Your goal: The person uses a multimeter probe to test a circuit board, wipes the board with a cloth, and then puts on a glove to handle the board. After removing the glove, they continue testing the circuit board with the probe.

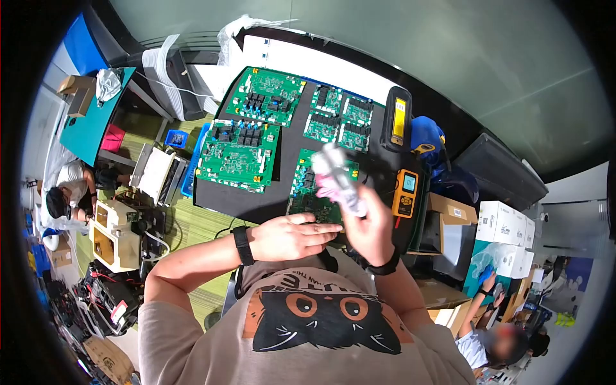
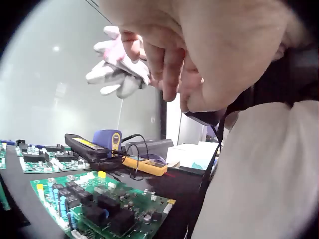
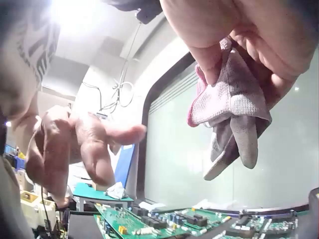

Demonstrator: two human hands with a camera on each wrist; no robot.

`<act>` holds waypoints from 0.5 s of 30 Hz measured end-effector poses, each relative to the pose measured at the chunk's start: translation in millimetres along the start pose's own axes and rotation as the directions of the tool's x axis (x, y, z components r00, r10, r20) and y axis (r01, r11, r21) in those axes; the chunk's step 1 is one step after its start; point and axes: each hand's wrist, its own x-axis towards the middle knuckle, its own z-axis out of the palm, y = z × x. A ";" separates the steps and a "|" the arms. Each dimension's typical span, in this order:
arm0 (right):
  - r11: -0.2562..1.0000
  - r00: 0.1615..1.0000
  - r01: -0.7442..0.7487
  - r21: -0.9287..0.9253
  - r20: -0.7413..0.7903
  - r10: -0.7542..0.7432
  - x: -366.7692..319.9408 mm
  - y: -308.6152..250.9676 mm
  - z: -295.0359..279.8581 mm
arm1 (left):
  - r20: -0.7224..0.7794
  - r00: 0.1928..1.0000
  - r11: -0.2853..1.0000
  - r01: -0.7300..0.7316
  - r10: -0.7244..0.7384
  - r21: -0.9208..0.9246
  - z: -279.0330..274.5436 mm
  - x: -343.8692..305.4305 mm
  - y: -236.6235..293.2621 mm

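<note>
My right hand (image 1: 373,226) grips white-and-grey work gloves (image 3: 232,102) with pink edging, bunched together and blurred in the head view. Their fabric fingers hang downward in the right wrist view, well above the boards. Close by on its left is my left hand (image 1: 289,237), fingers extended and loosely together, with nothing in its grasp. Its fingertips come near the right hand in the head view. Beneath the gloves lies a green circuit board (image 2: 114,204) with black relays and blue components, partly covered by the gloves in the head view.
Larger green boards (image 1: 237,154) lie on the left of the black table, smaller boards (image 1: 340,115) at the back. An orange handheld meter (image 1: 405,192) and a black case (image 1: 398,122) with a yellow panel are on the right. Other people (image 1: 77,192) sit farther off.
</note>
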 end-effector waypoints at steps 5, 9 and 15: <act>0.929 0.859 0.357 0.103 0.355 -0.369 5.9 -20.5 24.6 | 0.279 0.960 0.926 -0.118 0.015 0.359 19.7 -1.8 10.8; 0.956 0.848 0.253 0.149 0.441 -0.293 3.4 -9.5 17.2 | -0.059 0.997 0.998 -0.054 0.054 -0.012 10.0 0.3 3.3; 0.966 0.867 0.168 0.196 0.438 -0.239 -2.3 5.0 -5.1 | -0.010 0.999 0.999 -0.037 0.037 -0.030 -1.8 -0.1 4.6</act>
